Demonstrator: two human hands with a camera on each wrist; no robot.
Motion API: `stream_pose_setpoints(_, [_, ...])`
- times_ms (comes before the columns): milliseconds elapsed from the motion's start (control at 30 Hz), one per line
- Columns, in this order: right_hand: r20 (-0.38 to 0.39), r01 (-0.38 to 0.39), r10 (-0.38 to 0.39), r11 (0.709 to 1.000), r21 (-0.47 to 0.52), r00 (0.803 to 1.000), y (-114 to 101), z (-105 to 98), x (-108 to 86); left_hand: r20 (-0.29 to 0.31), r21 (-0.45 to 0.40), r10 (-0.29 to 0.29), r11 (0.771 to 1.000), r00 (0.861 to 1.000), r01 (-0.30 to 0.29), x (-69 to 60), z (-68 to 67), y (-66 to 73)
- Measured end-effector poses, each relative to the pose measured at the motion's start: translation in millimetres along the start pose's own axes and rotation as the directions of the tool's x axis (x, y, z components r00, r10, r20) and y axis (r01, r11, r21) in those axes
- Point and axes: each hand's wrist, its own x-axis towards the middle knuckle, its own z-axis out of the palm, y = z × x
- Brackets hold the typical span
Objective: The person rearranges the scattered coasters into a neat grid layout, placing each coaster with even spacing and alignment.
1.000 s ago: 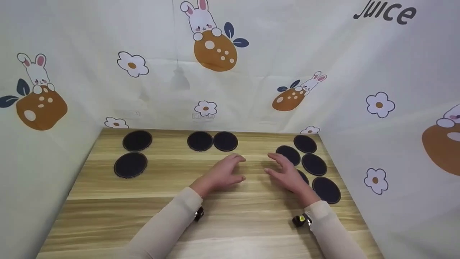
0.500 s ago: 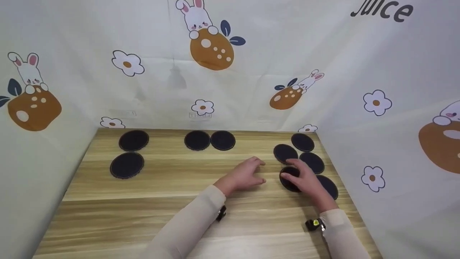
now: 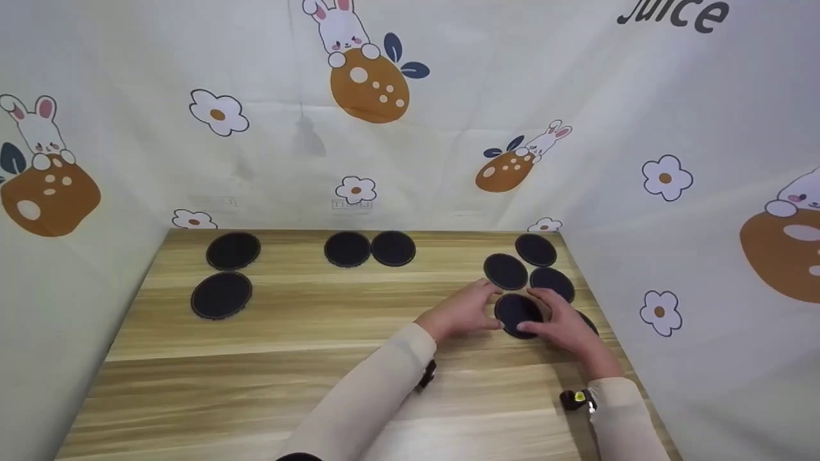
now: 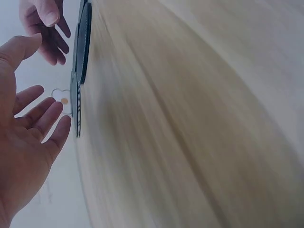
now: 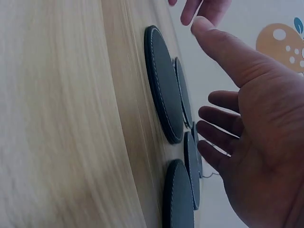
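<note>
Round black coasters with stitched rims lie flat on the table. My left hand (image 3: 462,312) and right hand (image 3: 565,325) hover on either side of one coaster (image 3: 516,316) at the right, fingers loosely bent and holding nothing. In the right wrist view that coaster (image 5: 165,90) lies on the wood below my right hand, apart from the palm. The left wrist view has my left hand (image 4: 23,147) with fingers spread in the air, the other hand (image 4: 42,21) beyond it. Behind lie another coaster (image 3: 505,271), one at its right (image 3: 552,284) and one farther back (image 3: 535,250).
My right hand partly hides a coaster (image 3: 588,323) near the right edge. Two coasters touch at the back middle, the left one (image 3: 347,249) beside its neighbour (image 3: 393,248). Two more (image 3: 233,250) (image 3: 221,295) lie at the left. Printed cloth walls (image 3: 256,160) enclose the wooden table (image 3: 256,384).
My left hand has moved right, toward the coaster group. My right hand has also shifted right, across the near coaster to its right side. The coasters have stayed in place on the table.
</note>
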Motion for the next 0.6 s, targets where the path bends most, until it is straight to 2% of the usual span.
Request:
stream_pose_setpoints(167, [0.026, -0.024, 0.025, 0.999, -0.029, 0.999, 5, -2, -5.0, 0.017, -0.02, -0.032, 0.999, 0.999, 0.032, 11.6, 10.8, -1.0])
stream_pose_setpoints(267, [0.042, -0.031, 0.032, 0.999, -0.041, 0.999, 7, -2, -6.1, 0.025, 0.015, -0.063, 0.998, 0.998, 0.063, 15.8, 15.4, -2.4])
stream_pose_setpoints(433, [0.053, -0.022, 0.025, 0.998, -0.063, 0.998, 9, -1, -6.4, 0.022, 0.044, -0.046, 0.998, 0.999, 0.045, 20.8, 19.7, -1.9])
stream_pose_setpoints(600, [0.067, 0.0, 0.007, 0.994, -0.105, 0.998, 13, 1, -6.7, 0.044, 0.082, -0.08, 0.994, 0.996, 0.077, 25.6, 27.6, -2.2])
